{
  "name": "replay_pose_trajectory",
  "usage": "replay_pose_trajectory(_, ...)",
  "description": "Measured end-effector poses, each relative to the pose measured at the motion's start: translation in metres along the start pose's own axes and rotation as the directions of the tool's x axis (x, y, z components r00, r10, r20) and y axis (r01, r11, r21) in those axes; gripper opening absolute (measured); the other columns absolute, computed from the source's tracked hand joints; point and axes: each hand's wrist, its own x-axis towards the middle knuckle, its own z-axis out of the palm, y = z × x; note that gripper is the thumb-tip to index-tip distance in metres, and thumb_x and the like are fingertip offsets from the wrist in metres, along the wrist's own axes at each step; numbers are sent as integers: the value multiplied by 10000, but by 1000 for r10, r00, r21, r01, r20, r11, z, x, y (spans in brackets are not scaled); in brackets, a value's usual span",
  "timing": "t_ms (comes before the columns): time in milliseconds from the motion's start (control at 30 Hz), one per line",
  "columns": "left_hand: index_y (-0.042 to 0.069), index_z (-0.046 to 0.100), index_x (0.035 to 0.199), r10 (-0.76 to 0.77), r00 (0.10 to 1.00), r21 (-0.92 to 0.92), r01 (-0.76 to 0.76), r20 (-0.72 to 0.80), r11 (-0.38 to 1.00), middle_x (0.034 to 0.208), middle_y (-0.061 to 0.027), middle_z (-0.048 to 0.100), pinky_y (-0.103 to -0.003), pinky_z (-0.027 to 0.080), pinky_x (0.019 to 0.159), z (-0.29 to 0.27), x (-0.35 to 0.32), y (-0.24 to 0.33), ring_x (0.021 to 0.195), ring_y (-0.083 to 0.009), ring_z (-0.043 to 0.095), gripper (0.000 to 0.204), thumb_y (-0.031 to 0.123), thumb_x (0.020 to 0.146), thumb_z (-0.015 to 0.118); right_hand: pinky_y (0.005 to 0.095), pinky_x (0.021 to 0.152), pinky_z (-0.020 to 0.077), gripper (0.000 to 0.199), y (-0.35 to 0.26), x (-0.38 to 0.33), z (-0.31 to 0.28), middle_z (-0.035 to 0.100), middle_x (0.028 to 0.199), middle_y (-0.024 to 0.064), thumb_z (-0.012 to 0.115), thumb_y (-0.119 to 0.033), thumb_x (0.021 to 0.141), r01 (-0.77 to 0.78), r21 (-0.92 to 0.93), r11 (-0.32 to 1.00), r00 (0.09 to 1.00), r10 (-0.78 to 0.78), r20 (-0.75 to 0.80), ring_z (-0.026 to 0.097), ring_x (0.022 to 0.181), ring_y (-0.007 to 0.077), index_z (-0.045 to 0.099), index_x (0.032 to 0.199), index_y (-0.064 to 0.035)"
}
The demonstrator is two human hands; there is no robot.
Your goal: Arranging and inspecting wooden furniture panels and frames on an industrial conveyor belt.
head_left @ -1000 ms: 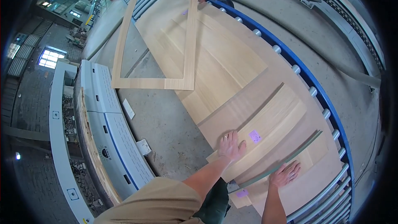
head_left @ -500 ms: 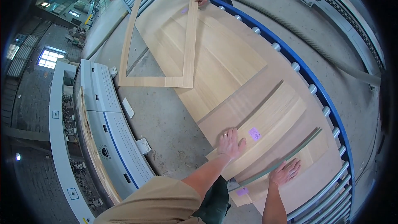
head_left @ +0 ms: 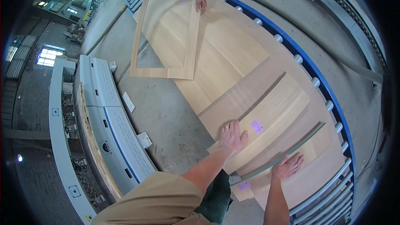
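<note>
My left hand lies flat on the near end of a pale wooden panel, beside a purple label. Its fingers are stretched out, with a ring on one. Flat on a narrower wooden panel rests my right hand, fingers spread, holding nothing. A thin green-grey edge runs along this panel's side, between the two hands. Another purple label sits at its near end. Both panels lie on a large brownish board.
Across the board, a co-worker's hands hold a rectangular wooden frame above wider wooden panels. A blue-railed roller conveyor curves along the right. White machine housings stand at left, beside a concrete floor.
The co-worker's frame has shifted slightly right and farther away, and one of their hands has moved down its right side. My hands keep their places on the panels.
</note>
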Motion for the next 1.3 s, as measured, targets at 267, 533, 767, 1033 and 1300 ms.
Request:
replay_pose_trajectory(267, -8, 539, 1393, -5, 999, -13, 5, -35, 1000, 1362, -199, 606, -514, 467, 1051, 1, 0, 1, 1264, -383, 572, 671, 470, 937, 659, 483, 1310, 198, 683, 0, 0, 2, 351, 1739, 122, 453, -513, 1116, 3, 1, 1000, 1000, -3, 9, 279, 1612, 325, 384, 1670, -119)
replay_pose_trajectory(533, -14, 533, 1400, -4, 1000, -26, 4, -18, 1000, 1370, -209, 602, -524, 461, 1057, 1, 1, 1, 1261, -393, 574, 677, 464, 936, 656, 491, 1311, 190, 687, -2, 2, -2, 366, 1729, 135, 476, -491, 1108, 26, 27, 999, 999, -25, -27, 286, 1613, 324, 390, 1659, -90)
replay_pose_trajectory(767, -17, 529, 1406, 0, 999, -34, -1, -37, 999, 1372, -222, 602, -528, 467, 1040, 0, 0, 1, 1253, -395, 584, 685, 470, 940, 649, 495, 1301, 214, 684, -1, 1, 1, 376, 1722, 137, 465, -509, 1113, 17, 1, 1000, 999, -17, -30, 295, 1608, 328, 406, 1653, -93)
replay_pose_trajectory(1033, -18, 526, 1409, -13, 1000, -34, 13, -5, 999, 1383, -221, 597, -529, 467, 1034, -1, 0, 1, 1252, -397, 585, 690, 473, 940, 647, 485, 1302, 215, 670, -3, 0, 1, 376, 1723, 127, 487, -476, 1114, 17, 14, 1000, 999, -16, -44, 299, 1606, 312, 386, 1662, -104)
replay_pose_trajectory(1300, -18, 518, 1417, -7, 1000, -25, 7, -11, 1000, 1380, -210, 597, -520, 464, 1022, 4, 0, 0, 1256, -384, 579, 704, 477, 935, 653, 487, 1305, 207, 677, -1, 1, 1, 362, 1731, 126, 476, -491, 1113, 16, 12, 1000, 1000, -15, -27, 287, 1611, 309, 384, 1663, -107)
